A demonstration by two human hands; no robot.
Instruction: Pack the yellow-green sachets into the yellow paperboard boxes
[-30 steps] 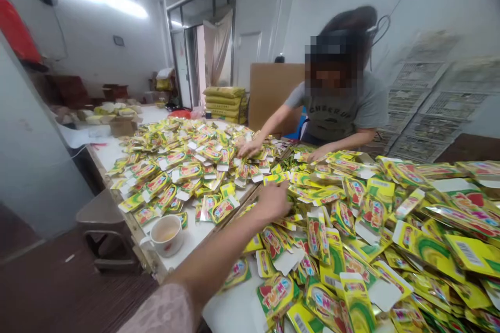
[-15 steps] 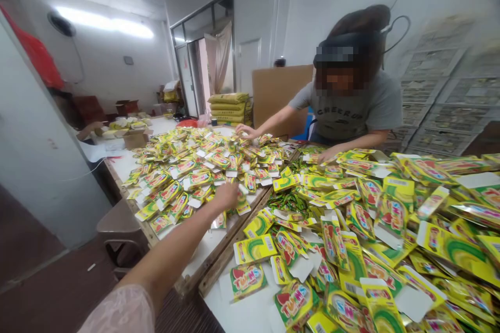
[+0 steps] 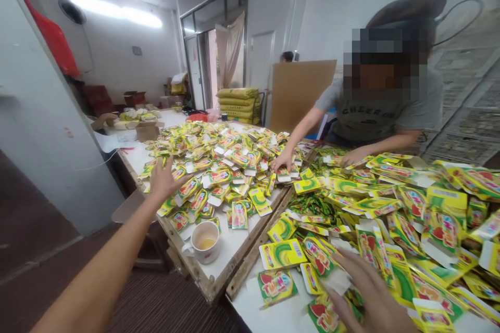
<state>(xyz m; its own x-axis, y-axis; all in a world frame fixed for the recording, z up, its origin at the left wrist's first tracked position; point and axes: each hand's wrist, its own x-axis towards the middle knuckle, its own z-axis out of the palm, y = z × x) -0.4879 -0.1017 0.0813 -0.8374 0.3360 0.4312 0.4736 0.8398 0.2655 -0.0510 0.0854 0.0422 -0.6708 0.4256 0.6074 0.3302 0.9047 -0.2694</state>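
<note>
My left hand [image 3: 163,179], fingers spread and holding nothing, is over the left edge of a heap of small yellow-green boxes [image 3: 219,177] on the far table. At the lower right, my right hand [image 3: 361,291] is slightly blurred, its fingers apart above the larger near heap of boxes [image 3: 406,223]. A white mug [image 3: 203,242] with yellowish liquid stands near the corner of the far table. Green wrapped pieces [image 3: 308,205] lie between the two heaps.
Across the table a person in a grey T-shirt [image 3: 367,119] reaches into both heaps. Wooden edges [image 3: 250,255] meet at a gap between tables. A stool [image 3: 127,208] stands at left. Yellow sacks [image 3: 238,104] are stacked behind.
My left hand has moved left and opened out. My right hand has come into view, and so has the mug. The person's one hand has reached closer into the far heap.
</note>
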